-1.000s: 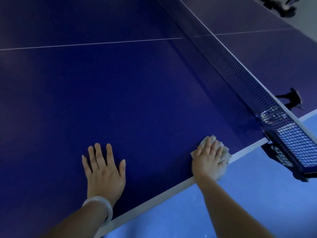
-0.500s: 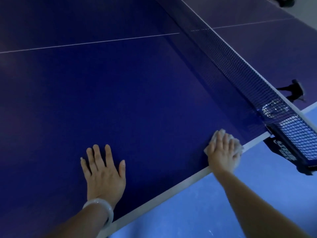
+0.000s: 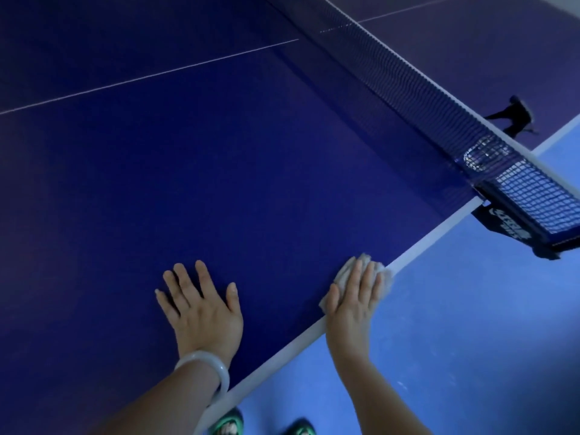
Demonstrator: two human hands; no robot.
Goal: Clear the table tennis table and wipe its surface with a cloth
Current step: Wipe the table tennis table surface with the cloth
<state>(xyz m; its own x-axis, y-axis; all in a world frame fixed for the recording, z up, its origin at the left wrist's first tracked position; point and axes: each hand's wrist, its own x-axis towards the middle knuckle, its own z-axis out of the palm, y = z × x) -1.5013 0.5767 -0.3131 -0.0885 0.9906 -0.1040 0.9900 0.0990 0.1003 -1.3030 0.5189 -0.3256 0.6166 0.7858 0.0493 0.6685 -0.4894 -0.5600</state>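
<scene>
Head view, near to far from the white table edge (image 3: pixel 282 348): your left hand (image 3: pixel 204 312) lies flat, fingers spread, just inside it; your right hand (image 3: pixel 354 304) presses the cloth (image 3: pixel 343 271) on it with straight fingers. Farther along, the net clamp (image 3: pixel 514 215) could snag the cloth if you sweep close.

Both forearms are bare, with no sleeves in sight. Just behind the left hand (image 3: pixel 205 312), 1 smooth, pale, translucent round bangle (image 3: pixel 216 372) circles the wrist. Below, 2 green patterned shoes (image 3: pixel 230 425) show on the feet.
</scene>
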